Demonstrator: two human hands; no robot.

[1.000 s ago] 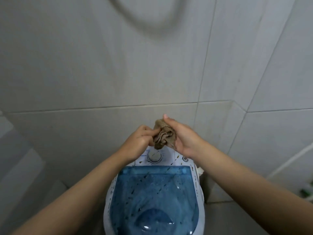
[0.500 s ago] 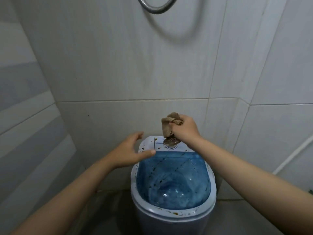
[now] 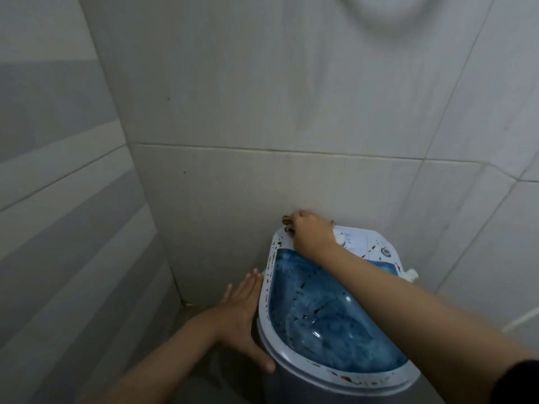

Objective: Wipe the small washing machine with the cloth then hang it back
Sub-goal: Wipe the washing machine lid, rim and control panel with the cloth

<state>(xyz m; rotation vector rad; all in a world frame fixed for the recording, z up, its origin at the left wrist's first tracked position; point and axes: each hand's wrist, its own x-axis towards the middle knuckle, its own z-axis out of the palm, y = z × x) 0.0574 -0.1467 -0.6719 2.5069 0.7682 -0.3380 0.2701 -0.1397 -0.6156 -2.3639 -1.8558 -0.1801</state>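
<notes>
The small washing machine (image 3: 376, 380) has a white rim speckled with brown spots and a clear blue lid. It stands in the tiled corner, low and right of centre. My right hand (image 3: 313, 236) presses the brown cloth (image 3: 287, 224) onto the machine's back left corner; only a bit of cloth shows past my fingers. My left hand (image 3: 242, 316) lies flat against the machine's left side, fingers straight.
Tiled walls close in behind and on the left. A white pipe (image 3: 522, 319) runs along the right wall. A round dial (image 3: 386, 252) and a white spout (image 3: 411, 274) sit at the machine's back right.
My right hand has come down with the cloth from above the control panel onto the back left corner. My left hand has dropped from the air to the machine's left side.
</notes>
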